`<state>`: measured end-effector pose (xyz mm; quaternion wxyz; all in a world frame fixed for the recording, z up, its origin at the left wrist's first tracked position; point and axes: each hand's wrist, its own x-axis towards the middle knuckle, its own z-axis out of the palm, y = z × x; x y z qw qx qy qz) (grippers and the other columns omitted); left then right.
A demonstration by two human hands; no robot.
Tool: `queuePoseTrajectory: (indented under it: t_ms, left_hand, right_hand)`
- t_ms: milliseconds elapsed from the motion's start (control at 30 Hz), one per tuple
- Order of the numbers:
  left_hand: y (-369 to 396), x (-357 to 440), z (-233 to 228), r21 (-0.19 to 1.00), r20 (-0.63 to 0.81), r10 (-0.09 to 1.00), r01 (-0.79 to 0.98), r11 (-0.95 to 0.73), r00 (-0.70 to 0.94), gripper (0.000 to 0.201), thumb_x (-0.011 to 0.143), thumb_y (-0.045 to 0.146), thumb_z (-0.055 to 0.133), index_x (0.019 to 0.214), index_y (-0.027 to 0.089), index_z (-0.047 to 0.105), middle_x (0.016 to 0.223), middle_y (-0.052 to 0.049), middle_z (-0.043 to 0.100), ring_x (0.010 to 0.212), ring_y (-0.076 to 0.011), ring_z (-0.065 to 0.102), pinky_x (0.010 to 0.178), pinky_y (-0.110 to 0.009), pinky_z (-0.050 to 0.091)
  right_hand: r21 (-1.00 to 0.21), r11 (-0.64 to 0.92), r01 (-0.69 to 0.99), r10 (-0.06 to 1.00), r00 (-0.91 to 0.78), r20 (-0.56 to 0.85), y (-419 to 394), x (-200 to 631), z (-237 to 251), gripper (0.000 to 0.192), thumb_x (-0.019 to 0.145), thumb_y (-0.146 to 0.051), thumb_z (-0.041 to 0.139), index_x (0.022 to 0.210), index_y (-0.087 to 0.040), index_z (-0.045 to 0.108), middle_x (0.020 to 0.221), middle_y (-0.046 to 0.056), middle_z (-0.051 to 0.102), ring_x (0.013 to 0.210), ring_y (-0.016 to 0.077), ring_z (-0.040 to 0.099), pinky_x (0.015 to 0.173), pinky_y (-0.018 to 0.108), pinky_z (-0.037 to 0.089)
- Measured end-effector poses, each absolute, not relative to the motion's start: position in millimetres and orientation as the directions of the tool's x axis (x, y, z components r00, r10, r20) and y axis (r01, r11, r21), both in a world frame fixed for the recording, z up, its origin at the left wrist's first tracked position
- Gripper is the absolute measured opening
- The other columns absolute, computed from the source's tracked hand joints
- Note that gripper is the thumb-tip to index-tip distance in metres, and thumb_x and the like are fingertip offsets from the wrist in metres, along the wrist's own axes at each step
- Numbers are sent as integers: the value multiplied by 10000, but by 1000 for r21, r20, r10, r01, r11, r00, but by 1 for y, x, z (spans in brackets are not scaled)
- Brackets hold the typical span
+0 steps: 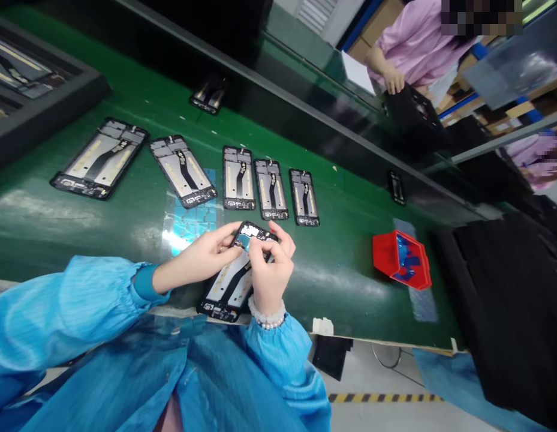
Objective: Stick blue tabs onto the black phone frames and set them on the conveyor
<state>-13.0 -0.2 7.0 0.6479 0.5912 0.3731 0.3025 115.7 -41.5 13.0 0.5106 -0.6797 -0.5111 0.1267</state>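
A black phone frame (228, 288) lies slanted at the near edge of the green conveyor belt (345, 270). My left hand (201, 261) grips its upper left side. My right hand (268, 270) pinches its top end, fingertips on a small blue film piece (243, 241). Both sleeves are blue, and a bead bracelet (267, 318) circles my right wrist. Several more phone frames (239, 178) lie in a row on the belt beyond my hands.
A sheet of blue film pieces (190, 223) lies just left of my hands. A red bin (402, 259) sits to the right, black trays (507, 300) beyond it. A dark tray (39, 96) stands far left. A person in pink (413, 45) works across the line.
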Motion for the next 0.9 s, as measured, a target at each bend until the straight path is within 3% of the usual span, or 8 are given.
queuePoseTrajectory:
  t_ms: [633,900]
  left_hand:
    - [-3,-14,9,988,-152,843,81,128,516,528,808,324,536,1298,141,465,830,-29,693,854,-201,654,682,-274,522]
    - [-2,-13,13,992,-126,855,46,119,503,366,807,299,541,1154,181,535,825,0,660,796,-159,621,650,-223,489]
  right_hand:
    - [-834,52,549,834,436,339,-41,115,15,225,765,-193,630,549,-193,568,1097,73,645,1119,212,528,957,413,410]
    - [-834,60,549,843,419,336,-41,115,15,213,771,-193,627,565,-193,575,1094,73,643,1116,206,534,952,403,420]
